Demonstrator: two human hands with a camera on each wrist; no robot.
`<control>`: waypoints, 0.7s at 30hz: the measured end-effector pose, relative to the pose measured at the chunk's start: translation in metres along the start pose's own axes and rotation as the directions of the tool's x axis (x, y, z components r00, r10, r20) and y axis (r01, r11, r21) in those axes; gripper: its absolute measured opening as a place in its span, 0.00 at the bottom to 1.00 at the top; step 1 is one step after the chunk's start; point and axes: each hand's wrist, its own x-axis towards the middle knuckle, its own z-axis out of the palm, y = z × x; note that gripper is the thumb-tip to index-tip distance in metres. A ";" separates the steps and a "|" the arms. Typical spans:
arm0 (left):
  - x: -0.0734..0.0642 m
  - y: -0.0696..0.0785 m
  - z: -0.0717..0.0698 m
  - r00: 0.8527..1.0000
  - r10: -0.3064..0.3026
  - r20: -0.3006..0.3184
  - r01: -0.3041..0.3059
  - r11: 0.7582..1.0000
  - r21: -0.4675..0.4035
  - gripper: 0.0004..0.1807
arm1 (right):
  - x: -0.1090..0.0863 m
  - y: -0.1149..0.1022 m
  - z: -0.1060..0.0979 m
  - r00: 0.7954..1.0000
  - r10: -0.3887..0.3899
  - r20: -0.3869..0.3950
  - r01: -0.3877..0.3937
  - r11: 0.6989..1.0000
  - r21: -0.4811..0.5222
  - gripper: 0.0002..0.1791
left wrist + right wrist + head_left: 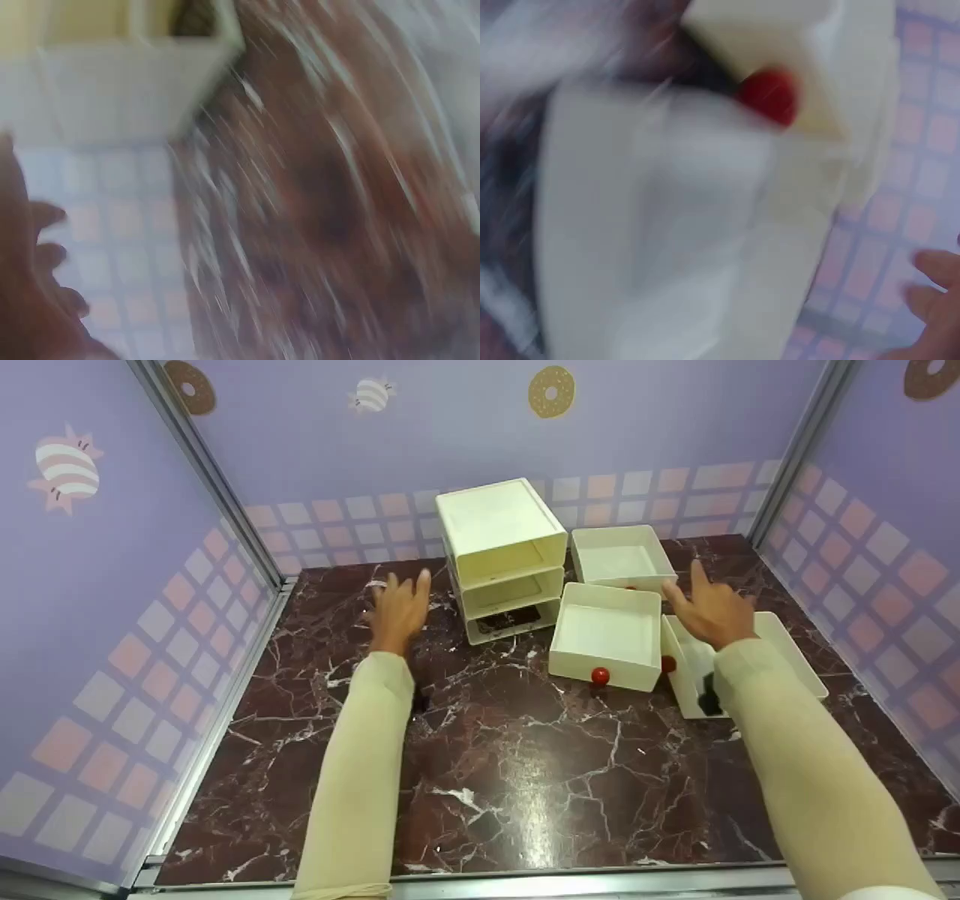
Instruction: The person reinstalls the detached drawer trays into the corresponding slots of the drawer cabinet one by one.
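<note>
My left hand [400, 611] hangs over the table to the left of a cream drawer cabinet [501, 514], fingers spread and holding nothing. The cabinet stands upright with its three slots bare of drawers. My right hand [712, 607] is above the drawers on the right, its fingers extended and empty. Under its wrist lies one drawer [780, 641], turned at an angle. Beside that sits a second drawer [609, 630] with a red round knob [600, 676] at its front. A third drawer [622, 555] rests behind them. Both wrist views are blurred by motion.
The dark marbled table [525, 787] has a metal rail [570, 883] along its near edge. Purple panels with a tile pattern [337, 525] wall in the back and both sides. Metal posts [799, 450] stand at the back corners.
</note>
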 end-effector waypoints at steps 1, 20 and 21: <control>0.003 0.012 0.000 0.999 -0.016 -0.030 0.014 0.996 -0.089 0.45 | 0.005 -0.011 0.000 0.999 0.006 -0.044 -0.004 0.999 0.036 0.50; 0.025 0.087 0.004 0.990 0.047 -0.137 -0.083 0.957 -0.277 0.22 | 0.032 -0.154 0.032 0.997 -0.017 0.069 -0.022 0.846 0.532 0.35; 0.025 0.086 0.003 0.990 0.059 -0.128 -0.093 0.957 -0.274 0.22 | 0.031 -0.160 0.033 0.999 -0.003 0.049 -0.024 0.845 0.534 0.35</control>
